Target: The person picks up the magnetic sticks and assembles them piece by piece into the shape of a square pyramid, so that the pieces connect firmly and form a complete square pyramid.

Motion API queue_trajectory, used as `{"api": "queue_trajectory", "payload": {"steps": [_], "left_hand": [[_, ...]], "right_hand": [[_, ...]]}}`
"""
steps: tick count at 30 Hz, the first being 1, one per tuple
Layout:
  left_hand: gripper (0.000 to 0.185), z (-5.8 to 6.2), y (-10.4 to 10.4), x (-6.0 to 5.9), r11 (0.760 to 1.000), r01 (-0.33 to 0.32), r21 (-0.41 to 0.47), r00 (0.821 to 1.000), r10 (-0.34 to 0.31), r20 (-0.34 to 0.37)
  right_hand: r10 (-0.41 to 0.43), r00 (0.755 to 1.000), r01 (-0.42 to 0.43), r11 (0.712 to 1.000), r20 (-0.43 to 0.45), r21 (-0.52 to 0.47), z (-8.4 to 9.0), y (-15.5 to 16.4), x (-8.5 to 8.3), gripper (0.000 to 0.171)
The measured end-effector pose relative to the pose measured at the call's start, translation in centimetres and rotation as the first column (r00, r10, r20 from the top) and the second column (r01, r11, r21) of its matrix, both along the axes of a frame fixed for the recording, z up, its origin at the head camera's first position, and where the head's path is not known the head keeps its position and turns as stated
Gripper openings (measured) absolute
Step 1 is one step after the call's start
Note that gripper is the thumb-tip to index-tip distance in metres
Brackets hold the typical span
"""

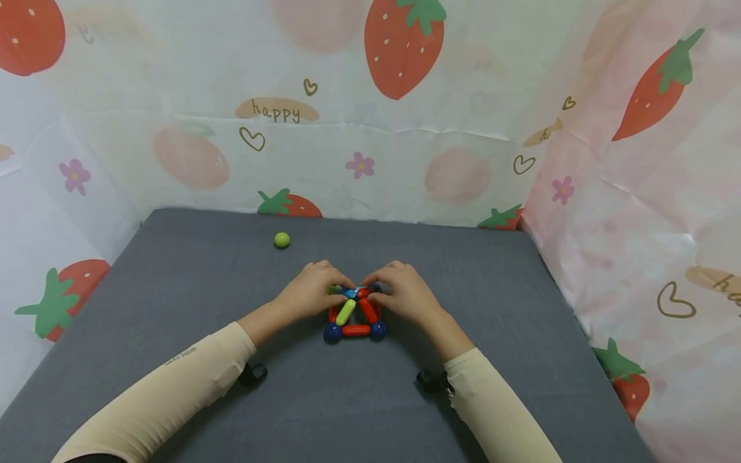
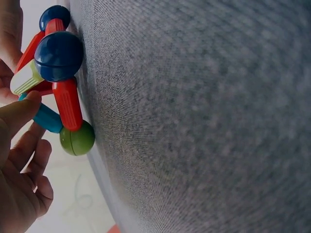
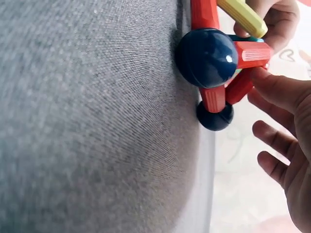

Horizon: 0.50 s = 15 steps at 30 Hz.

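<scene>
A desk (image 1: 173, 308) covered with a dark grey woven cloth is seen, its far edge and both sides closed in by hung sheeting. The sheeting (image 1: 405, 148) is white to pale pink, creased, and printed with red strawberries, small purple flowers, outlined hearts and the word "happy" on tan patches; it is lit evenly and softly, with no hard shadows thrown. On the right the sheeting (image 1: 637, 193) is angled inward toward the desk corner, and on the left it is folded back beside the desk edge.
</scene>
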<state>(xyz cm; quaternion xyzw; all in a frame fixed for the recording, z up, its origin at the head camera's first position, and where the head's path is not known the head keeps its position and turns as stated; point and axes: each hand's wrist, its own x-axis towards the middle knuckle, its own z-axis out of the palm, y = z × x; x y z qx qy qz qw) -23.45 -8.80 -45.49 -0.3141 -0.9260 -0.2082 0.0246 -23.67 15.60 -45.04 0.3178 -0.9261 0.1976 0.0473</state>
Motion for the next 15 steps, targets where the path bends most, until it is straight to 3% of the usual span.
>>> {"api": "queue_trajectory", "payload": {"steps": [7, 15], "left_hand": [[0.024, 0.0, 0.1, 0.0, 1.000, -0.003, -0.006, 1.000, 0.003, 0.015], [0.024, 0.1, 0.0, -0.1, 1.000, -0.016, -0.005, 0.999, 0.017, 0.040]], "right_hand": [[-0.041, 0.995, 0.047, 0.996, 0.088, -0.078, 0.6, 1.0, 1.2, 0.025], [-0.096, 0.966, 0.137, 0.978, 0.241, -0.158, 0.2, 2.2, 2.7, 0.028]]}}
